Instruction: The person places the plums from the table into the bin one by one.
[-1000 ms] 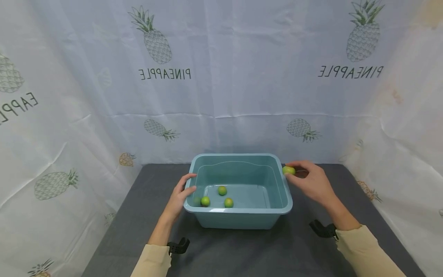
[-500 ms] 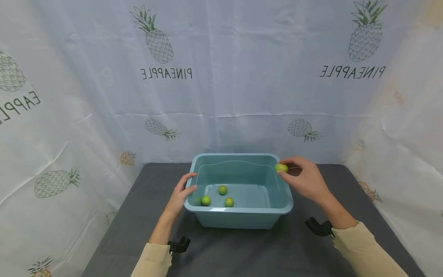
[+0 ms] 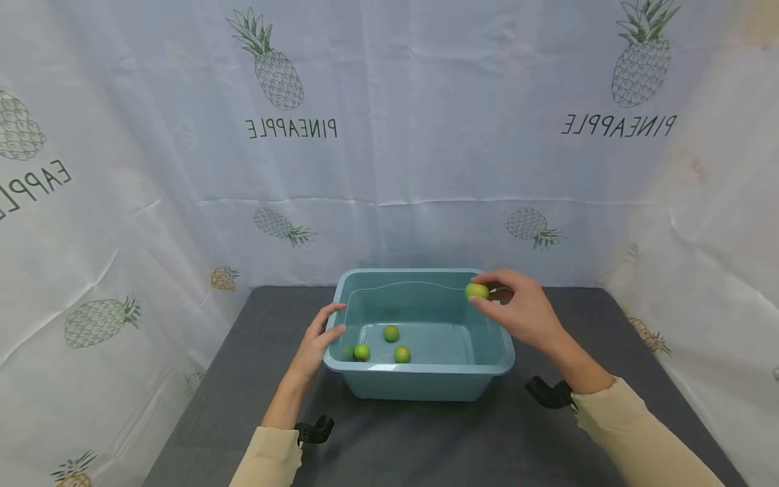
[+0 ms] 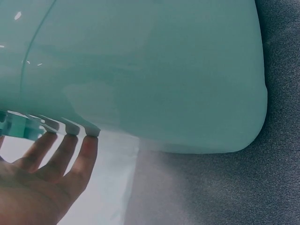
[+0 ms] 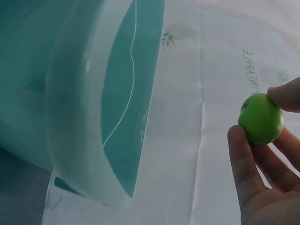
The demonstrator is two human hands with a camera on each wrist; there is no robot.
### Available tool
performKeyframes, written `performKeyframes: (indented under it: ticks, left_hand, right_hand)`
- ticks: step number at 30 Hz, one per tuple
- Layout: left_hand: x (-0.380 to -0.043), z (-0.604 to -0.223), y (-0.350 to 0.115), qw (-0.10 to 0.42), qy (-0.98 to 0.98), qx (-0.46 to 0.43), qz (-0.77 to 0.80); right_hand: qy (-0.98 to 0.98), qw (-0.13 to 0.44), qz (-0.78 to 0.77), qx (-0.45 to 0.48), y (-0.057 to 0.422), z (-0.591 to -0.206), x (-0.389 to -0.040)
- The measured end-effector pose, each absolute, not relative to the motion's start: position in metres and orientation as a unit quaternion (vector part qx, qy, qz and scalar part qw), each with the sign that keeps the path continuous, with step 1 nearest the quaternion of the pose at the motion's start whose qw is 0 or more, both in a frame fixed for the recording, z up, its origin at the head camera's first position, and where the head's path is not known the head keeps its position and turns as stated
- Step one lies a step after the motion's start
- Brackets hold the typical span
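A small, round, glossy green fruit (image 3: 477,291), about the look of a lime, with a slightly yellowish sheen, is pinched between the thumb and fingertips (image 5: 238,145) of the right hand (image 3: 517,311). The hand holds it in the air over the far right corner of a teal plastic tub (image 3: 420,370), just above the rim. The tub is rectangular with rounded corners, a wide rolled lip and smooth, shiny walls; it stands in the middle of a dark grey tabletop (image 3: 426,439). On the tub's floor, toward its left side, lie three more green fruits (image 3: 391,333) of the same kind, close together but not touching; two of them show a hint of orange. The left hand (image 3: 316,345) rests on the tub's left rim, thumb curled over the lip to the inside and the fingers (image 4: 77,159) straight against the outer wall beneath the lip, as the left wrist view shows. Both forearms wear pale beige sleeves (image 3: 633,433), each with a black clip-like mount (image 3: 548,393) at the wrist. Behind and on both sides of the tabletop hangs a white cloth (image 3: 389,135) printed with pineapples and the mirrored word PINEAPPLE. Nothing lies between the held fruit and the open tub below it.
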State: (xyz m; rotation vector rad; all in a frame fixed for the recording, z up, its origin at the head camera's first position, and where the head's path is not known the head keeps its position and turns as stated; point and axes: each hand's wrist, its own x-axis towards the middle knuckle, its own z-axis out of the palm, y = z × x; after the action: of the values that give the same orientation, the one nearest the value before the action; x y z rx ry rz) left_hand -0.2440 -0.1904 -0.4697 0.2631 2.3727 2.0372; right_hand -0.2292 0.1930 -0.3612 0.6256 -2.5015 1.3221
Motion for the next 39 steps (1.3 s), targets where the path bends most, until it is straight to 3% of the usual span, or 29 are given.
performKeyframes:
  ticks: [39]
  left_hand:
    - [-0.244, -0.470, -0.191, -0.005, 0.755, 0.083, 0.650]
  right_hand:
    - [-0.842, 0.050, 0.481, 0.238, 0.146, -0.346, -0.290]
